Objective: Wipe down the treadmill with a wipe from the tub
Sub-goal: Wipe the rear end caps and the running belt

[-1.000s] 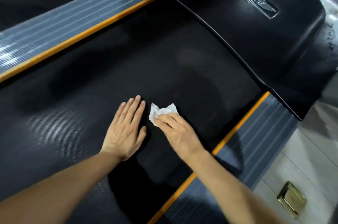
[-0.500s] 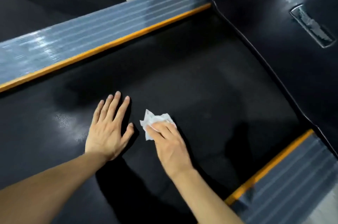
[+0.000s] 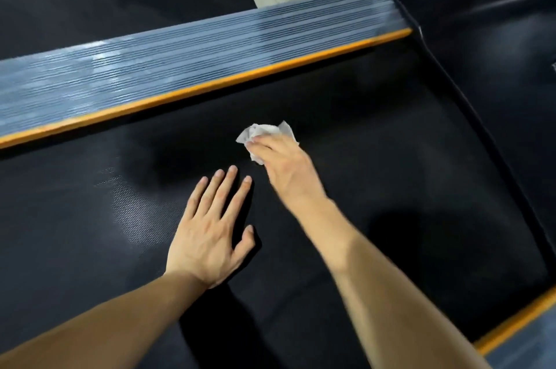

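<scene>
Wipe point(image 3: 264, 132): pushed on toward the far rail at 11 o'clock; wiping continues.
Right hand point(image 3: 285, 167): fingers press it flat on belt point(image 3: 391, 158).
Left hand point(image 3: 210, 233): flat, bracing, grasping nothing.

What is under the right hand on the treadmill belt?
A crumpled white wipe lies under the right hand, pressed onto the black belt. Its edges stick out past the fingers; the part beneath the fingers and palm is covered, as is the belt below.
</scene>
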A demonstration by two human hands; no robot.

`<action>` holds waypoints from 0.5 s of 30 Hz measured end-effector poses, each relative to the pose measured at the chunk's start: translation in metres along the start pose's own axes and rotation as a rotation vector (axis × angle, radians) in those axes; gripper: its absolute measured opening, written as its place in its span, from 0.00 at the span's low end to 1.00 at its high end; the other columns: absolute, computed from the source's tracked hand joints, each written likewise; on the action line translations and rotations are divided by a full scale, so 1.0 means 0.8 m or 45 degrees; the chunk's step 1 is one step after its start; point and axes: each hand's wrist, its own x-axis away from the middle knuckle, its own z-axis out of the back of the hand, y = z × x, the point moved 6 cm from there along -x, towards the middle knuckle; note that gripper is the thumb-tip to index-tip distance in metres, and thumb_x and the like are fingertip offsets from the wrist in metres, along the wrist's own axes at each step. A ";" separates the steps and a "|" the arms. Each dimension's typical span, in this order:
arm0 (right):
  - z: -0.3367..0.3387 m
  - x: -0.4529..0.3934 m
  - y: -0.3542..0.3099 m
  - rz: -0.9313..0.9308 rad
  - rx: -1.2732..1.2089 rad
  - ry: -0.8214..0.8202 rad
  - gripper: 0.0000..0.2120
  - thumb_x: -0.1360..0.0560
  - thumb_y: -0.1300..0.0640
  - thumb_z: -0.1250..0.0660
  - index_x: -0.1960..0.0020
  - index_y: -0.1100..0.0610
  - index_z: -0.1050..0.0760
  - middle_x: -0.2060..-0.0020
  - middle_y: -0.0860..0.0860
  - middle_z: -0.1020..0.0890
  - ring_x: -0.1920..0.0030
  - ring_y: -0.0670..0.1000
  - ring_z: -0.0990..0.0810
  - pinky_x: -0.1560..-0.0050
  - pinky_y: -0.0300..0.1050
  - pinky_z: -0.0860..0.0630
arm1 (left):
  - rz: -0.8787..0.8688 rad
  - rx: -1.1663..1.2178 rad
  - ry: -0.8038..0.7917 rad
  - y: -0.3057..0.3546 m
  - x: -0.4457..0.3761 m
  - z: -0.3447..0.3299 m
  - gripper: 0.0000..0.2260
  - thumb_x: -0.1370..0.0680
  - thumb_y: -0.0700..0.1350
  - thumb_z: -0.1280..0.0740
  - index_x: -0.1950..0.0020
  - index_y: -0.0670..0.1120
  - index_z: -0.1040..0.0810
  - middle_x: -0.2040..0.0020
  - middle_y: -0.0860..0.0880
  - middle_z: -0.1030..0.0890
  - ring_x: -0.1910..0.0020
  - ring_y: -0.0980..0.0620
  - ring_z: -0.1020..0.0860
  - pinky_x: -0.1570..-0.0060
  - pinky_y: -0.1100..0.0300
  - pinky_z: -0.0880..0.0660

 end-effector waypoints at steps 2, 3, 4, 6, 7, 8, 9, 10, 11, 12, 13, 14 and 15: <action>0.017 -0.018 0.043 -0.049 -0.051 0.006 0.10 0.23 0.61 0.31 0.44 0.58 0.16 0.43 0.56 0.16 0.39 0.52 0.20 0.31 0.48 0.29 | 0.012 0.021 0.000 -0.001 0.000 0.000 0.34 0.21 0.58 0.42 0.17 0.47 0.45 0.17 0.43 0.46 0.17 0.44 0.49 0.21 0.42 0.45; 0.038 -0.026 0.073 -0.186 -0.047 0.056 0.08 0.24 0.58 0.30 0.47 0.55 0.14 0.44 0.55 0.15 0.41 0.53 0.19 0.34 0.53 0.26 | 0.018 0.030 -0.002 0.000 0.000 0.001 0.35 0.21 0.58 0.42 0.17 0.47 0.45 0.17 0.43 0.47 0.17 0.45 0.49 0.21 0.42 0.45; 0.057 -0.036 0.104 -0.314 0.083 0.101 0.07 0.24 0.57 0.30 0.51 0.56 0.14 0.48 0.53 0.15 0.45 0.51 0.17 0.37 0.57 0.23 | 0.019 0.032 -0.006 0.000 0.000 0.000 0.35 0.21 0.58 0.41 0.17 0.47 0.45 0.17 0.43 0.47 0.17 0.45 0.49 0.21 0.42 0.46; 0.088 -0.049 0.151 -0.644 0.299 0.165 0.09 0.23 0.61 0.35 0.57 0.63 0.17 0.57 0.54 0.15 0.55 0.50 0.16 0.48 0.53 0.19 | 0.022 0.020 -0.019 0.001 0.001 0.000 0.35 0.21 0.58 0.40 0.16 0.47 0.45 0.17 0.43 0.47 0.17 0.45 0.49 0.21 0.42 0.46; 0.095 -0.054 0.157 -0.738 0.289 0.207 0.09 0.25 0.64 0.38 0.60 0.64 0.21 0.60 0.56 0.17 0.60 0.53 0.19 0.55 0.49 0.22 | 0.021 0.018 -0.019 0.001 0.000 0.001 0.35 0.21 0.57 0.40 0.16 0.47 0.46 0.17 0.43 0.47 0.17 0.44 0.49 0.21 0.42 0.46; 0.095 -0.061 0.152 -0.748 0.239 0.292 0.08 0.28 0.66 0.39 0.63 0.62 0.24 0.63 0.57 0.19 0.63 0.54 0.23 0.61 0.44 0.29 | 0.021 0.019 -0.018 0.001 0.000 0.001 0.35 0.21 0.57 0.40 0.17 0.47 0.45 0.17 0.43 0.47 0.17 0.44 0.49 0.21 0.42 0.46; 0.080 -0.069 0.133 -0.757 0.236 0.297 0.07 0.30 0.65 0.40 0.64 0.58 0.25 0.65 0.55 0.22 0.63 0.53 0.26 0.61 0.44 0.33 | 0.021 0.021 -0.020 0.001 0.000 0.001 0.35 0.21 0.57 0.40 0.17 0.47 0.45 0.17 0.43 0.47 0.17 0.44 0.49 0.21 0.42 0.46; 0.056 -0.079 0.106 -0.701 0.178 0.273 0.06 0.30 0.63 0.39 0.63 0.55 0.27 0.65 0.53 0.25 0.62 0.53 0.28 0.60 0.45 0.33 | 0.021 0.024 -0.024 0.001 -0.001 0.001 0.35 0.21 0.57 0.40 0.17 0.46 0.45 0.17 0.42 0.47 0.17 0.44 0.48 0.21 0.42 0.46; 0.032 -0.085 0.071 -0.586 0.054 0.226 0.05 0.30 0.62 0.38 0.62 0.54 0.26 0.63 0.53 0.24 0.61 0.53 0.27 0.57 0.47 0.29 | 0.024 0.024 -0.030 0.002 -0.001 0.002 0.35 0.21 0.57 0.40 0.17 0.46 0.45 0.17 0.42 0.47 0.17 0.44 0.48 0.21 0.42 0.45; 0.006 -0.085 0.039 -0.454 -0.032 0.169 0.05 0.28 0.62 0.36 0.60 0.58 0.22 0.61 0.55 0.21 0.59 0.56 0.22 0.55 0.50 0.24 | 0.025 0.021 -0.039 0.002 0.000 0.002 0.35 0.21 0.57 0.40 0.17 0.46 0.45 0.17 0.42 0.47 0.17 0.44 0.48 0.21 0.42 0.45; -0.009 -0.080 0.005 -0.290 -0.046 0.105 0.07 0.27 0.63 0.35 0.56 0.60 0.17 0.57 0.56 0.17 0.55 0.57 0.18 0.50 0.52 0.21 | 0.023 0.017 -0.049 0.002 -0.001 0.002 0.35 0.21 0.57 0.40 0.17 0.47 0.46 0.17 0.43 0.47 0.17 0.44 0.49 0.21 0.42 0.45; -0.018 -0.074 -0.017 -0.139 -0.034 0.010 0.10 0.26 0.64 0.34 0.50 0.61 0.16 0.51 0.56 0.15 0.49 0.58 0.17 0.46 0.51 0.21 | 0.024 0.012 -0.058 0.003 -0.002 0.001 0.35 0.21 0.57 0.41 0.16 0.47 0.46 0.17 0.43 0.47 0.17 0.44 0.49 0.21 0.42 0.45; -0.017 -0.066 -0.016 -0.019 -0.022 -0.077 0.12 0.25 0.64 0.35 0.46 0.60 0.16 0.47 0.55 0.15 0.45 0.58 0.18 0.43 0.49 0.23 | 0.028 0.012 -0.064 0.002 -0.001 0.002 0.35 0.21 0.57 0.41 0.16 0.47 0.46 0.17 0.43 0.48 0.17 0.44 0.49 0.21 0.42 0.45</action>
